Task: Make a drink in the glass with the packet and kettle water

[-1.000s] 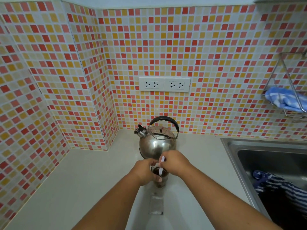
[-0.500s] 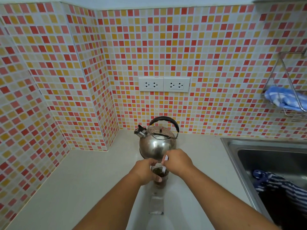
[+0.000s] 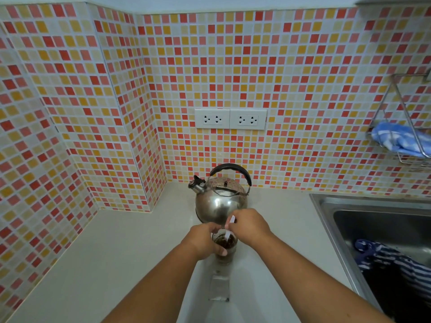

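Note:
A small clear glass with dark brown liquid stands on the white counter. My left hand wraps around its left side. My right hand pinches a thin white stirrer that dips into the drink. Just behind the glass sits a steel kettle with a black handle, spout to the left. A clear flat packet lies on the counter in front of the glass, between my forearms.
A steel sink lies to the right with a striped dark cloth inside. A wire rack on the tiled wall holds a blue cloth. Two wall sockets sit above the kettle.
My right hand has shifted slightly over the glass with the stirrer, moving it around in the liquid. My left hand stays on the glass.

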